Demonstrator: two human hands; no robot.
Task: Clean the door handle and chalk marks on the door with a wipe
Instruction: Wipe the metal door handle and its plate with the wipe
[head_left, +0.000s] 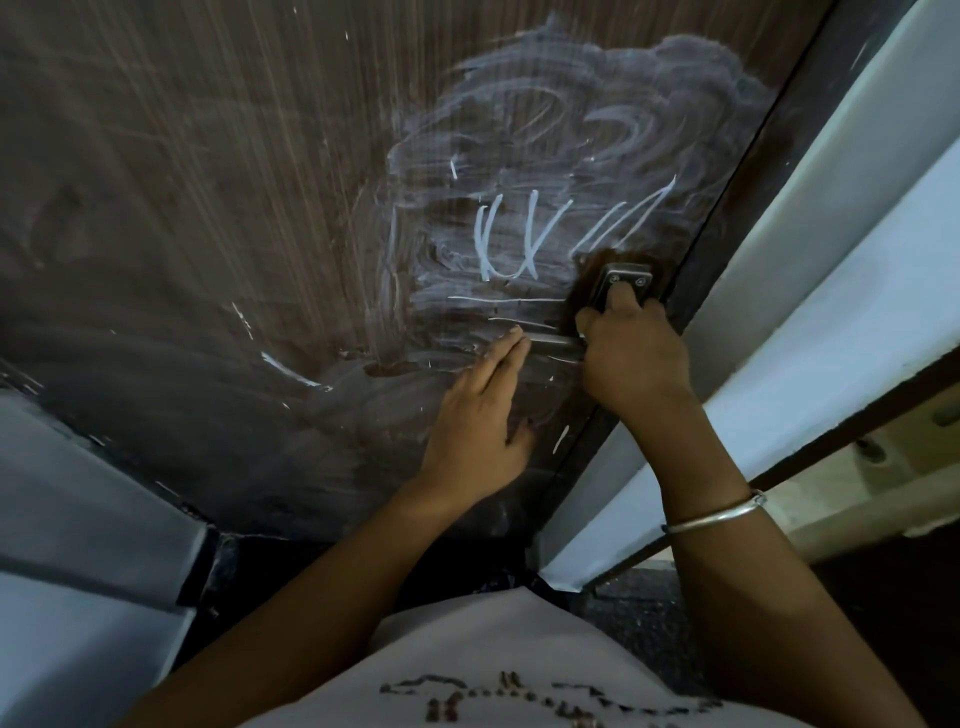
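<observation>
While the right hand (631, 358) is clenched around the silver metal door handle (621, 286) at the dark wooden door's (182, 208) right edge, rubbing along the whole lever would clean it best. The left hand (475, 421) lies flat, fingers together, near white chalk marks (519, 244). No wipe is visible; it may be hidden inside the fist.

The door (208, 182) looked like dark brown wood with thin lines running down it, and it was dull, not shiny. White chalk marks (519, 244) beside the handle (621, 286) looked dusty and smeared. The handle was smooth, shiny metal. Below the handle, a thin shiny metal bangle (719, 514) ringed a wrist.
</observation>
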